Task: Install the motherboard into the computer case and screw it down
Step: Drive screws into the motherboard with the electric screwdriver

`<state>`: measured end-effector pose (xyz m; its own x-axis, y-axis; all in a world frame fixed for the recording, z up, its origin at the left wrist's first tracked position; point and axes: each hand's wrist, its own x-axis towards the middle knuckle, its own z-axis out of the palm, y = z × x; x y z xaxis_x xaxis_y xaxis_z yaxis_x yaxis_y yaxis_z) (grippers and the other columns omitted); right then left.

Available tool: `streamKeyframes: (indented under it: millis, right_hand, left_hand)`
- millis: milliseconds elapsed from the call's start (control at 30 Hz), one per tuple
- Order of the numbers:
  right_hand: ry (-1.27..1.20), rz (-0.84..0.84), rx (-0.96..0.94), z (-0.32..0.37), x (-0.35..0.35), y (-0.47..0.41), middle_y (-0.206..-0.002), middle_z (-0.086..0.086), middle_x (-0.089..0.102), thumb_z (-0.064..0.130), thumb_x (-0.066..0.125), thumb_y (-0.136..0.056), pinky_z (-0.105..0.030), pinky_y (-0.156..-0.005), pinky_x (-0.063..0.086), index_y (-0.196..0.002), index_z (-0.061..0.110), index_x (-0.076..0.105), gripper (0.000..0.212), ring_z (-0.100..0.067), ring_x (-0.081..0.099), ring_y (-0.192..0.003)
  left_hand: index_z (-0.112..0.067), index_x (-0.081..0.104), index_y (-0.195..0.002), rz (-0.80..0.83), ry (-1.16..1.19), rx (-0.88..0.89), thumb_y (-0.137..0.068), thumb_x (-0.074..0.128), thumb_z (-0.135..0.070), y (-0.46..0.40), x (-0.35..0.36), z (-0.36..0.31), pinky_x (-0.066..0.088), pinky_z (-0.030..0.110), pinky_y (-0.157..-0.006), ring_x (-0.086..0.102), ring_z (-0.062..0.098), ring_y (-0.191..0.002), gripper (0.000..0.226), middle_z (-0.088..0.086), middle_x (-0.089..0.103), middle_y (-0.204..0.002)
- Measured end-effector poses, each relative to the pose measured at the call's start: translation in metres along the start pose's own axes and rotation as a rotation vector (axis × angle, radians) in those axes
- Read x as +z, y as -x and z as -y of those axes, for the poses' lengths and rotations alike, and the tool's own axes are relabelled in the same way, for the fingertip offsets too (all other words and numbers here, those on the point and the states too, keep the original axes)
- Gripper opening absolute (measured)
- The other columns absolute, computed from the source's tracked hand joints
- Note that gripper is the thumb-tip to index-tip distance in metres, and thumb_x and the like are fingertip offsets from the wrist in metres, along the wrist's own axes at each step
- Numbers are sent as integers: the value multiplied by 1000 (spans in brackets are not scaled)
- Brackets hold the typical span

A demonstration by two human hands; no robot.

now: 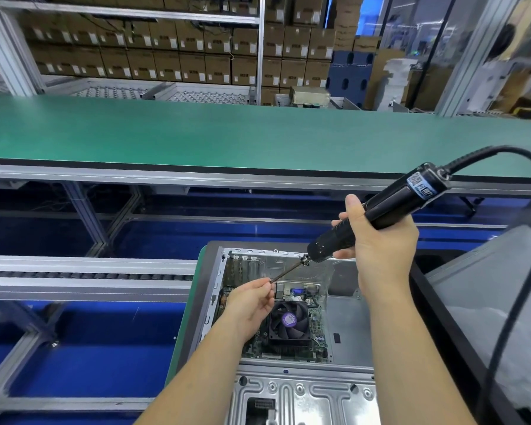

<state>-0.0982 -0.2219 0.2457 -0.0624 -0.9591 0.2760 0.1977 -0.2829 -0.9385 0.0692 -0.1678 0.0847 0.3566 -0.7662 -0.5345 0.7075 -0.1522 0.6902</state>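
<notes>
An open silver computer case (218, 280) lies on its side in front of me. The green motherboard (318, 329) sits inside it, with a black CPU fan (289, 322) on top. My right hand (380, 240) grips a black electric screwdriver (377, 210), held tilted above the case with its bit pointing down-left. My left hand (252, 302) pinches the tip of the bit between thumb and fingers, above the board. Whether a screw sits at the tip is hidden by the fingers.
The screwdriver's black cable (521, 271) loops to the right. A long green conveyor table (227, 133) runs across behind. Metal roller rails (83, 276) and a blue floor lie to the left. White foam (488, 332) is at the right. Stacked cardboard boxes (166, 41) fill the shelves behind.
</notes>
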Motion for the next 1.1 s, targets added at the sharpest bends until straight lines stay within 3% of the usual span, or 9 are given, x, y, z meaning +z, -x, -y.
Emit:
streamKeyframes:
  millis: [333,433,1100]
  right_hand:
    - [-12,-6,-3,-1,-2,0,-84,-7,76,52,83,-68,-35,-40,54,-100,10,62,57,-25,77,-75]
    - [-12,-7,-4,-1,-2,0,-83,-7,76,53,83,-67,-35,-40,54,-100,10,62,57,-25,77,-74]
    - [-9,-14,-12,-3,-4,2,-83,-4,76,34,83,-83,-34,-39,54,-101,10,61,37,-24,77,-75]
  left_hand:
    - [-1,67,-106,-11,-22,2,-94,57,10,-3,-1,1,57,26,-63,66,15,-71,19,9,75,-80]
    - [-1,68,-107,-15,-21,3,-94,57,10,-3,-1,1,56,26,-64,65,17,-74,19,12,73,-87]
    - [-1,67,-104,-32,-48,15,-95,55,11,-1,1,1,56,26,-64,62,17,-76,19,13,71,-91]
